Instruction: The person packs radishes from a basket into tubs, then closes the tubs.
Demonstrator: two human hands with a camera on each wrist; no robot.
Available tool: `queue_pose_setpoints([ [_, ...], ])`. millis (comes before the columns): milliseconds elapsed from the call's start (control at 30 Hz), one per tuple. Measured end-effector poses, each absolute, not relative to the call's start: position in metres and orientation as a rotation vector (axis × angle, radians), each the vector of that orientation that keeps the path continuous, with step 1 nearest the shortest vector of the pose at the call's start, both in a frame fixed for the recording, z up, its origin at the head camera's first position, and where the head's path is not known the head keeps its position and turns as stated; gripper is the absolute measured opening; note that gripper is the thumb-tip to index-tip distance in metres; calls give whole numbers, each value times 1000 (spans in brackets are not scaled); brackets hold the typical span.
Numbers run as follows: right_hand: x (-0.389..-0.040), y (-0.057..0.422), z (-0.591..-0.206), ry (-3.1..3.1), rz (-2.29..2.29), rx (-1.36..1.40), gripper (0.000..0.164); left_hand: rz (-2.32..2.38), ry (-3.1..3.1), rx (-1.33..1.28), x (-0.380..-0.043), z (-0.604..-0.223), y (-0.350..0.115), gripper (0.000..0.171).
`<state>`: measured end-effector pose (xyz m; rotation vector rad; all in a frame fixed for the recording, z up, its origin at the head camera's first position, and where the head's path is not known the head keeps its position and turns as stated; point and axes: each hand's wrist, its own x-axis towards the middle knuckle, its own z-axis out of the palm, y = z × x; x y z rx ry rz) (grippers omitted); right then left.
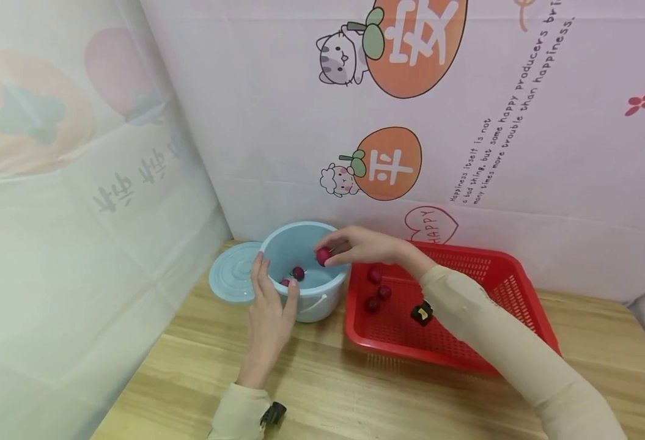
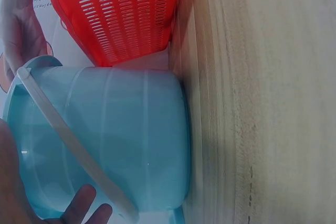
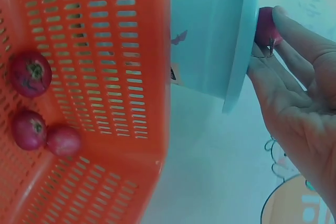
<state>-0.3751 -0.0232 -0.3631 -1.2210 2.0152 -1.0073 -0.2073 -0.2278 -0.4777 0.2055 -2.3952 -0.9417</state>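
My right hand (image 1: 363, 245) pinches a small dark-red tomato (image 1: 323, 256) between thumb and fingertips, over the mouth of a light-blue bucket (image 1: 286, 250). A green stem shows on this tomato in the right wrist view. My left hand (image 1: 269, 315) rests at the bucket's near left rim, its fingers fairly straight and the thumb spread apart. Inside the bucket lie a tomato (image 1: 298, 273) and, partly hidden by the rim, another one (image 1: 285, 282). To the right, a red plastic basket (image 1: 357, 333) holds several tomatoes (image 3: 31, 74) on its left side.
A round light-blue lid (image 1: 236, 272) lies left of the bucket. The bucket's white handle (image 2: 79, 148) hangs down its near side. Behind stands a printed cloth backdrop (image 1: 278, 122), with another cloth at the left. All stand on a wooden table (image 1: 190, 379).
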Motion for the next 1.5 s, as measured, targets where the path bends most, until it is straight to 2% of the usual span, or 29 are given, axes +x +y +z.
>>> queue_pose_setpoints([
  [833, -382, -57, -361, 2072, -647, -1316, 37, -896, -2396, 231, -207, -480, -228, 79],
  [933, -382, -57, -361, 2070, -659, -1307, 44, -892, -2394, 221, -208, -480, -228, 78],
  [1100, -380, -56, -360, 2008, -714, -1250, 71, -890, -2398, 210, -209, -478, -228, 79],
  [1200, -379, -55, -360, 1993, -732, -1244, 77, -897, -2406, 214, -209, -478, -228, 79],
  [1300, -379, -54, -362, 1979, -762, -1262, 73, -908, -2403, 214, -209, -479, -228, 78],
  [1500, -380, -50, -367, 1979, -845, -1307, 54, -905, -2391, 205, -210, -479, -229, 78],
])
